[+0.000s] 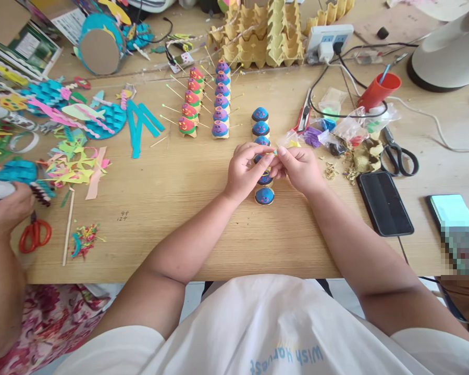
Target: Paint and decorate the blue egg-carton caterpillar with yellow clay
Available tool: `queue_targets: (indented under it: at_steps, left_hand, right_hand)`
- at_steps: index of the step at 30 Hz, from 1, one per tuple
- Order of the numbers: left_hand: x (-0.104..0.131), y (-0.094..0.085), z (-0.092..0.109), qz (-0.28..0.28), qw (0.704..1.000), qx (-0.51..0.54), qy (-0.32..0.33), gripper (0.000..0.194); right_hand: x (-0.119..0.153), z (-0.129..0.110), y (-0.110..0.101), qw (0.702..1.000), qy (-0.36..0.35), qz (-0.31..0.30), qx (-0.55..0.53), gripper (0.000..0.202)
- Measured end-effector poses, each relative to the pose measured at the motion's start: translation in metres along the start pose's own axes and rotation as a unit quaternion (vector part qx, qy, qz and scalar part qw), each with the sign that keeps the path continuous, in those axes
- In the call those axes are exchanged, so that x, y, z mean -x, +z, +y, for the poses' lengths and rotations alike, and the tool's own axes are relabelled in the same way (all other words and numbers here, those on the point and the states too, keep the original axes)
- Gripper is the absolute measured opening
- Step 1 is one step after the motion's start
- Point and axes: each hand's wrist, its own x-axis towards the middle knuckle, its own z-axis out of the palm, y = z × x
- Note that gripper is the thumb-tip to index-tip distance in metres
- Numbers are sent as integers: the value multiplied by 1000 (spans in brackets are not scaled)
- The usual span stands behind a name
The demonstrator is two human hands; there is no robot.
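Note:
Both hands meet over a column of blue clay-covered egg-carton domes [264, 196] with small faces. My left hand [247, 171] is closed, its thumb and forefinger pinched near a tiny yellowish bit [274, 152]. My right hand [300, 165] pinches at the same spot, fingertips touching the left ones. The bit is too small to make out, and which hand grips it is unclear. The hands partly cover the middle domes. To the left stand a column of purple domes [220, 128] and one of red and green domes [186, 125], with yellow-tipped sticks poking out.
Right: red cup [379, 89], clay bags [352, 125], box cutter [305, 112], black scissors [400, 156], phone [385, 203], power strip [330, 39]. Left: paper scraps [76, 166], a wooden stick [68, 226], red-handled scissors [35, 234], another person's hand [15, 208]. Egg cartons [258, 31] lie behind.

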Motion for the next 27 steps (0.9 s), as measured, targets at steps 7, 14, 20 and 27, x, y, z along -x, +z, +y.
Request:
queue_targets:
  at_steps: [7,14,20,27]
  left_hand:
    - [-1,0,-1,9,999,15,-29,32]
    - [0,0,0,-11,1000,9,-20,36]
    - [0,0,1,3,1000,-18,-23,40]
    - [-2,0,1,37,997,13,-60,51]
  right_hand:
    - [2,2,0,1000,3,1,15,75]
    - [0,3,-1,999,-9,7,36,79]
    - [-1,10,-4,999,7,-1,35,83]
    - [0,8,-3,993,-69,53,78,79]
